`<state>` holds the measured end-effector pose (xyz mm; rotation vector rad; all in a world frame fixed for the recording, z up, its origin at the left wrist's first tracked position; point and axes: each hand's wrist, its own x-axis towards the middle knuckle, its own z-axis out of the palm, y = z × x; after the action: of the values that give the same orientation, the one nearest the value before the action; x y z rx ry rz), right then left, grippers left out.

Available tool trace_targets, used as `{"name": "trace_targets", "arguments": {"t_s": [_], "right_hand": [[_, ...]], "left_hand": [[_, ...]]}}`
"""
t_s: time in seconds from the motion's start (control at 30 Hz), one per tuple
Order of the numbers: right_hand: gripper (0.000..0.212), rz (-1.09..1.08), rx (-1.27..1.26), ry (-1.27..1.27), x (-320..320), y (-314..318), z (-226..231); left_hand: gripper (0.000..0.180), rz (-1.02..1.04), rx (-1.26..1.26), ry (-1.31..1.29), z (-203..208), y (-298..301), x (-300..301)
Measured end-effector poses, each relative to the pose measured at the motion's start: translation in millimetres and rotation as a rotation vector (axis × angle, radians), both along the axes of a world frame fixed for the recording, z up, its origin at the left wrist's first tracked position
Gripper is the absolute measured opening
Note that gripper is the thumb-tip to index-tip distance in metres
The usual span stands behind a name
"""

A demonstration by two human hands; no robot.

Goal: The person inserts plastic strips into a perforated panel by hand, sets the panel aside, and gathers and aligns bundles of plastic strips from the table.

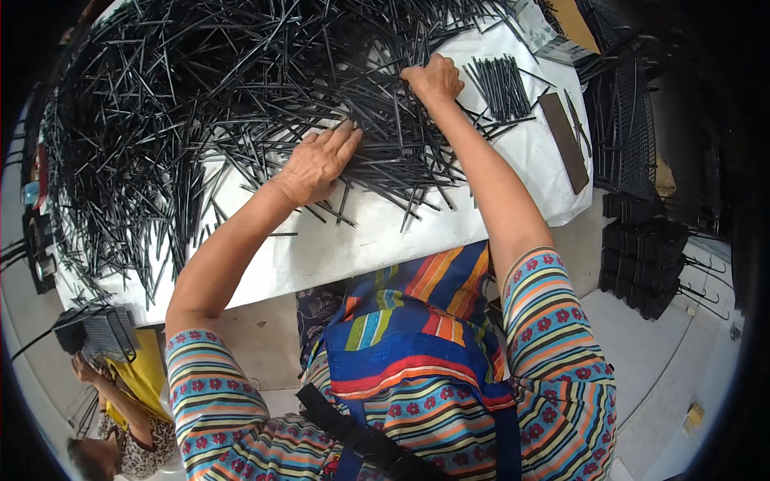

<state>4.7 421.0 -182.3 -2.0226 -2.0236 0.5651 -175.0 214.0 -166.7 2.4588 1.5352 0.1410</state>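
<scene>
A large, tangled heap of thin black sticks spreads over the white-covered table. My left hand lies palm down on the near side of the heap, its fingers stretched over the sticks. Farther off and to the right, my right hand is curled closed at the heap's right edge, with sticks at its thumb; its palm is hidden. Just right of that hand, a neat row of the same sticks lies side by side.
Beyond the row are a flat dark brown strip and a box at the back right. Black mesh racks and stacked black parts stand right of the table. At the lower left, another person handles a black mesh basket.
</scene>
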Motion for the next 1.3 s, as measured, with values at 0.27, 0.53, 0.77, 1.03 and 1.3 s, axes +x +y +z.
{"name": "trace_targets", "arguments": {"t_s": [0.27,0.53,0.77,1.03,1.3], "right_hand": [[0.038,0.4,-0.082,0.469,30.6,-22.4,-30.3],[0.039,0.802,-0.317,0.756,6.8,-81.0,-4.4],[0.108,0.809,-0.082,0.361,43.1,-107.3,29.4],[0.123,0.792,0.053,-0.02,51.7,-152.6,49.9],[0.134,0.871,-0.038,-0.159,67.4,-135.6,38.5]], "left_hand": [[0.046,-0.281,0.281,-0.045,7.3,-18.2,1.6],[0.077,-0.063,0.282,-0.034,27.9,-5.7,26.2],[0.128,-0.075,0.057,0.1,20.6,28.4,13.1],[0.118,0.04,0.114,0.033,40.1,16.8,1.5],[0.131,-0.126,-0.001,-0.036,63.8,1.0,40.2]]}}
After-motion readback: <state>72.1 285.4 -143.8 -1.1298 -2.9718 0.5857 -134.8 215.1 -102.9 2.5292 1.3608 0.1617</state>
